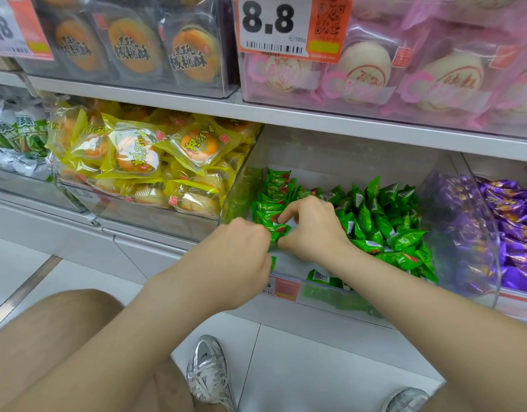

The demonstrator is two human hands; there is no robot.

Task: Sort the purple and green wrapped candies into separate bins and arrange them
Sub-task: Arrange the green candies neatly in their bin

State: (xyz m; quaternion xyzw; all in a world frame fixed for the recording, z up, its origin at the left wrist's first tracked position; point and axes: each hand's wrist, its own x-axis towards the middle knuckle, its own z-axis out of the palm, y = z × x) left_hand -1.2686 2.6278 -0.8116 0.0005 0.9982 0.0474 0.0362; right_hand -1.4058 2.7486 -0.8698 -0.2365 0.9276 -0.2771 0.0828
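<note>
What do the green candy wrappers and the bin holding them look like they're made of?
Green candy wrappers: glossy plastic or foil film, judging by crinkles and bright highlights. Bin: clear rigid plastic, probably acrylic; the candies show through its front wall.

Bright, even overhead shop light; shadows are faint and soft. A pale sheen hazes the clear bin wall (464, 227). The shelf (345, 123) edge bows from wide-angle distortion. The green candies (375, 221) are sharp; the frame's corners look soft.
</note>
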